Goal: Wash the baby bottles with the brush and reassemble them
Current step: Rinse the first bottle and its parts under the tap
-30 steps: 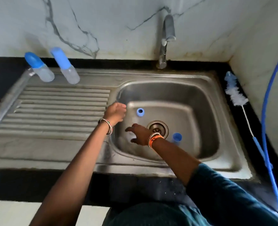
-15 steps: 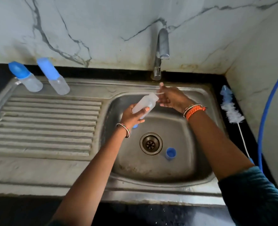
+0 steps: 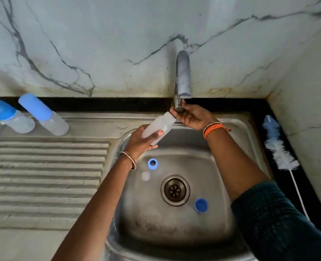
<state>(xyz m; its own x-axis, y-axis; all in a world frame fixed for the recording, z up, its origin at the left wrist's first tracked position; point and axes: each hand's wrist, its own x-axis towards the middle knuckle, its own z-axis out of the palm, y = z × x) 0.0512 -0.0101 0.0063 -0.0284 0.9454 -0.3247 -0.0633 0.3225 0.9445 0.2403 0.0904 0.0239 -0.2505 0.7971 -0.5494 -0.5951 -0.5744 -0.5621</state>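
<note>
Nearest in the sink basin (image 3: 208, 234), a blue cap (image 3: 201, 204) is seen lying right of the drain (image 3: 175, 190). Farther in, a clear nipple (image 3: 145, 175) and a blue collar ring (image 3: 152, 163) lie left of the drain.

Above them, an uncapped clear bottle (image 3: 158, 127) is grasped around its lower body by the left hand (image 3: 142, 141), fingers (image 3: 160, 132) wrapped closed on it. The long axis is tilted up and to the right, the open mouth just beside the right hand (image 3: 190, 117). That hand's fingers are curled at the tap valve (image 3: 178, 106) under the spout (image 3: 183, 74); a firm grip cannot be confirmed. No water is seen running.

The bottle brush (image 3: 277, 144) lies on the table at right, well apart and nearer the right hand. Two capped bottles (image 3: 41, 117) lie at far left.

Judged: the rinse depends on the mouth being brought under the spout.
</note>
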